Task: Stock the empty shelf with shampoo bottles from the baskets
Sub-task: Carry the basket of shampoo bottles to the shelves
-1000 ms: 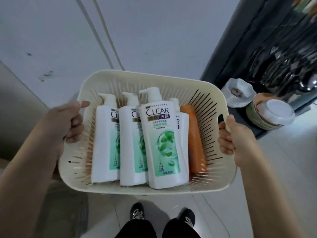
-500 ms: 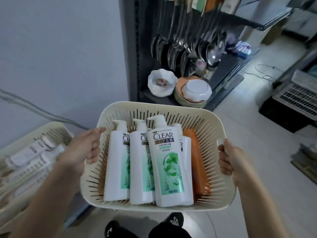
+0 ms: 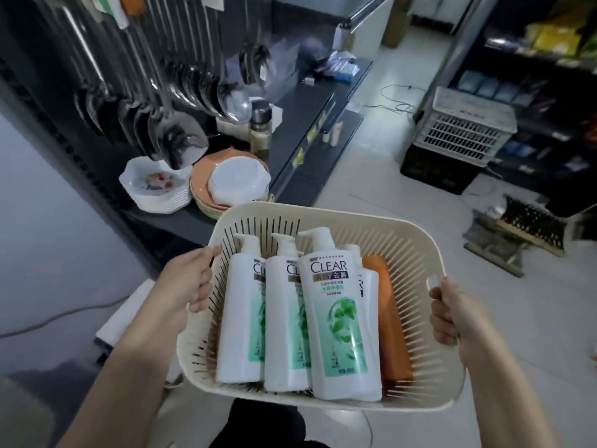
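I see a matt plastic basket (image 3: 420, 250), shiny smooth plastic bottles (image 3: 339, 321), shiny metal spoons (image 3: 174, 137) and a glossy floor (image 3: 403, 195).

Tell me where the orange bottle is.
In the head view, the orange bottle lies rightmost in the cream basket, between a white shampoo bottle and the wall by the right hand.

Metal ladles (image 3: 176, 140) hang in a row at the far left, above a dark shelf unit (image 3: 303, 150). On its near ledge a stack of white dishes (image 3: 155, 192) stands just left of a stack of orange plates (image 3: 201, 176), which carries an upturned white bowl (image 3: 239, 184). A lidded jar (image 3: 260, 134) stands behind them. Across the pale floor (image 3: 387, 202), far right, a white slatted crate (image 3: 468, 124) sits on a black crate (image 3: 433, 173). A bristled brush (image 3: 529, 226) lies nearer on the right.
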Motion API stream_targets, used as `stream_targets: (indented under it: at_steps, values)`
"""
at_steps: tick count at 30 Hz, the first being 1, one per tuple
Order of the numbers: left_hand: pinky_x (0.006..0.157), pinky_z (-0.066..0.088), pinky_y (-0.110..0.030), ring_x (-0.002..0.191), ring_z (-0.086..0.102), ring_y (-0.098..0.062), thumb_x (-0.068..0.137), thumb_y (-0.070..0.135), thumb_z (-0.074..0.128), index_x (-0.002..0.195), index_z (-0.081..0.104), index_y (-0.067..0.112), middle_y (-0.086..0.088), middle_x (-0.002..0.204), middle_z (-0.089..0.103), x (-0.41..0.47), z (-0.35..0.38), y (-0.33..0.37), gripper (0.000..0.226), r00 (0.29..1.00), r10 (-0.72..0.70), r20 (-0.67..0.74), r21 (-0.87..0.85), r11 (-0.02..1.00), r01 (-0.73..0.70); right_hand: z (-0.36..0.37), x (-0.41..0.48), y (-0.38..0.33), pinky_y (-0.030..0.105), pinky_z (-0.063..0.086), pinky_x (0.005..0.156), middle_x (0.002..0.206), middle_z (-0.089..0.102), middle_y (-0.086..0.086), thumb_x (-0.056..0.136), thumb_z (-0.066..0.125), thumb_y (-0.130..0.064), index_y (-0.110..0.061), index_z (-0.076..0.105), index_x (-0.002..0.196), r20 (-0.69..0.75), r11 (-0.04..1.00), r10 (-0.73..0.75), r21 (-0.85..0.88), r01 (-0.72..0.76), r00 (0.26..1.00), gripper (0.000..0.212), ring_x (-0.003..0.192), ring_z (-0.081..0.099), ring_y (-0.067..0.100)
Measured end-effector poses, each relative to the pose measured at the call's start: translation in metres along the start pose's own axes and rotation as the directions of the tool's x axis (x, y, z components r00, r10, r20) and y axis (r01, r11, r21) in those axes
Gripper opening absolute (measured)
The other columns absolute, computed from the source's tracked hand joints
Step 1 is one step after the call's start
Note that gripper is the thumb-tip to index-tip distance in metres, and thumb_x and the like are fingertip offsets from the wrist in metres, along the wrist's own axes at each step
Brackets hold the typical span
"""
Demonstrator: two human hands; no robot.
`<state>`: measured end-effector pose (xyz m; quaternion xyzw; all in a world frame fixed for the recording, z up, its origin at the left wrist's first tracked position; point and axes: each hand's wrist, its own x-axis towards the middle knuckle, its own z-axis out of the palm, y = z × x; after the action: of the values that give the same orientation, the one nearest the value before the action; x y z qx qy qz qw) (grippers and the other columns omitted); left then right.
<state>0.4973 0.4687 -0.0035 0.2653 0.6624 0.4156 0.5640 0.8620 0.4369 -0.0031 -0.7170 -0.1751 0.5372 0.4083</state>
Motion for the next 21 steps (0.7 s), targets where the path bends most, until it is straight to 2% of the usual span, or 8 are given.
stream_targets:
  at_steps: [4, 11, 15, 21]
  values:
    - [0.035, 0.016, -0.014, 0.033, 0.020, -0.005, 0.104, 0.026, 0.040, 0.108, 0.060, 0.018, 0.005, 0.053, 0.025, 0.039, 0.062, 0.024, 0.022, 0.998, -0.003, 0.069, 0.052, 0.999, -0.001, -0.026, 0.035, -0.023, 0.009, 0.016, 0.033, 0.034, 0.025, -0.009, 0.107, 0.028, -0.039, -0.015, 0.040, 0.076, -0.078, 0.998, 0.009, 0.061, -0.004, 0.997, 0.042, 0.022, 0.019, 0.005]
    - [0.034, 0.017, -0.014, 0.031, 0.022, -0.005, 0.104, 0.028, 0.038, 0.118, 0.057, 0.018, 0.007, 0.047, 0.028, 0.126, 0.169, 0.065, 0.026, 0.981, -0.033, 0.192, 0.081, 0.997, 0.017, -0.060, 0.125, -0.079, 0.010, 0.017, 0.030, 0.035, 0.027, -0.008, 0.107, 0.028, -0.040, -0.014, 0.042, 0.077, -0.170, 0.994, 0.029, 0.106, -0.011, 0.985, 0.041, 0.023, 0.019, 0.005]
    - [0.035, 0.017, -0.018, 0.034, 0.022, -0.006, 0.104, 0.023, 0.038, 0.116, 0.059, 0.021, 0.004, 0.053, 0.027, 0.172, 0.225, 0.089, 0.025, 0.978, -0.014, 0.207, 0.124, 0.992, -0.012, -0.072, 0.173, -0.116, 0.009, 0.018, 0.031, 0.035, 0.027, -0.008, 0.107, 0.028, -0.039, -0.014, 0.042, 0.078, -0.207, 0.992, 0.037, 0.129, -0.011, 0.978, 0.041, 0.023, 0.019, 0.006]
    - [0.033, 0.017, -0.017, 0.034, 0.022, -0.005, 0.104, 0.024, 0.039, 0.112, 0.061, 0.020, 0.004, 0.055, 0.027, 0.232, 0.316, 0.144, 0.024, 0.965, -0.022, 0.263, 0.159, 0.987, -0.021, -0.099, 0.244, -0.180, 0.009, 0.017, 0.032, 0.036, 0.027, -0.008, 0.107, 0.028, -0.037, -0.014, 0.042, 0.078, -0.243, 0.981, 0.068, 0.192, -0.021, 0.968, 0.040, 0.023, 0.019, 0.006]
